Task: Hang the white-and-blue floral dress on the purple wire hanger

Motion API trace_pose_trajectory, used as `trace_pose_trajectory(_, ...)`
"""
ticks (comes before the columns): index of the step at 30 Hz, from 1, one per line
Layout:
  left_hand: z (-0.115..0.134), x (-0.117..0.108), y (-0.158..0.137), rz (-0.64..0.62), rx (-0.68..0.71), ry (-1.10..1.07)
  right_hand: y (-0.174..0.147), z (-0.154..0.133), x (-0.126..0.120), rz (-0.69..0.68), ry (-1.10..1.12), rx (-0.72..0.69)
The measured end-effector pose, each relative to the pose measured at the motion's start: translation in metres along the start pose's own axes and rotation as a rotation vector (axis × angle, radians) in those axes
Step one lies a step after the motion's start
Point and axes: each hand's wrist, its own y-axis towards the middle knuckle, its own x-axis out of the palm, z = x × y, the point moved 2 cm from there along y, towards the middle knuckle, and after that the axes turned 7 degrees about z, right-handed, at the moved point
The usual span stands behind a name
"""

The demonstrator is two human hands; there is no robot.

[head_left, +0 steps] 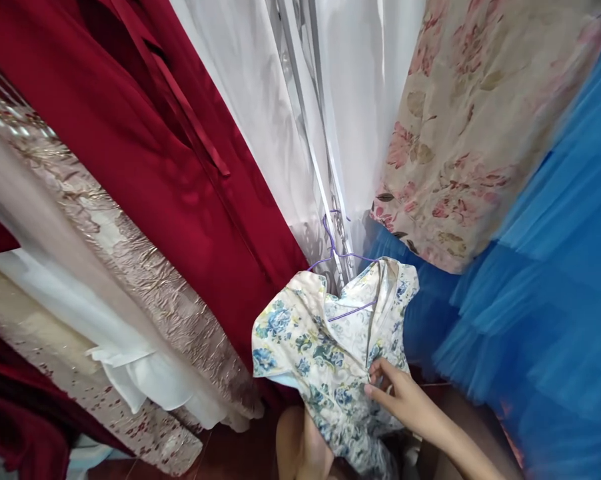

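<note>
A short-sleeved dress [310,333] in cream fabric with blue, green and yellow flowers hangs on a thin purple hanger [332,247]. Its V-shaped neckline lies open towards me, and the hanger's lower bar crosses inside it. My right hand [398,397] reaches in from the lower right. Thumb and fingers pinch the dress front at the bottom point of the neckline. At the lower left of the dress, bare skin [316,447] goes behind the fabric, perhaps my left forearm. The fingers of my left hand are hidden.
Long garments hang close around: a dark red dress [180,167], white cloth [380,100], a pink-flowered dress [450,147] and blue tulle [555,300]. White straps [320,173] hang down to the hanger. Beaded and pale garments [125,240] fill the left. Reddish floor [215,453] shows below.
</note>
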Motion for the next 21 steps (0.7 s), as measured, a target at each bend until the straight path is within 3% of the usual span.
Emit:
trace_pose_trajectory(4, -0.003, -0.037, -0.009, 0.012, 0.070, 0.055, 0.016, -0.007, 0.014, 0.006, -0.078, -0.077)
trace_pose_trajectory(8, 0.006, -0.037, -0.007, 0.197, 0.227, 0.324, 0.019, -0.010, 0.019, 0.009, -0.004, -0.055)
trace_pose_trajectory(12, 0.019, -0.032, 0.009, 0.375, 0.439, 0.394, 0.012, 0.001, 0.018, -0.017, 0.050, -0.003)
trace_pose_trajectory(16, 0.052, -0.033, 0.029, 0.331, 0.776, 0.532, 0.002, 0.011, 0.009, -0.008, -0.046, -0.013)
trace_pose_trajectory(18, 0.077, -0.033, 0.029, 0.417, 0.923, 0.646, -0.002, 0.011, 0.003, -0.011, -0.100, -0.010)
trace_pose_trajectory(19, 0.088, -0.030, 0.027, 0.384, 0.957, 0.696, -0.004, 0.009, 0.001, -0.029, -0.105, -0.006)
trace_pose_trajectory(21, 0.102, -0.021, 0.018, 0.186, 0.921, 0.764, -0.008, 0.003, 0.000, -0.071, -0.072, 0.004)
